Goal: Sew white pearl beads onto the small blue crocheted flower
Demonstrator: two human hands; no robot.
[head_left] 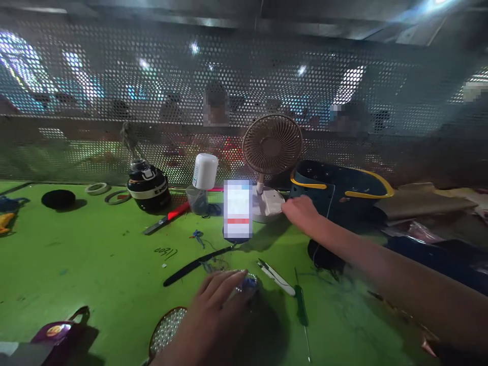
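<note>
My left hand (215, 305) is low in the middle, its fingers bent together over a small shiny blue beaded piece (248, 282). The thumb's grip is hidden. Partly under that wrist lies a round, pearl-studded thing with a brown rim (168, 330). Farther off, my right hand (302, 213) is closed at the right edge of the white base (272, 202) of a brown desk fan (272, 145). Whatever its fingertips hold, if anything, is hidden. Thread snips (276, 277) and a green-handled hook tool (301, 305) lie between my arms.
A lit phone (238, 208) stands before the fan. Left of it are an upturned white bottle (206, 172) on a clear cup, a red-handled knife (168, 217) and a black jug (148, 188). A dark basket (343, 180) with yellow trim stands right. Perforated metal (171, 76) rises behind.
</note>
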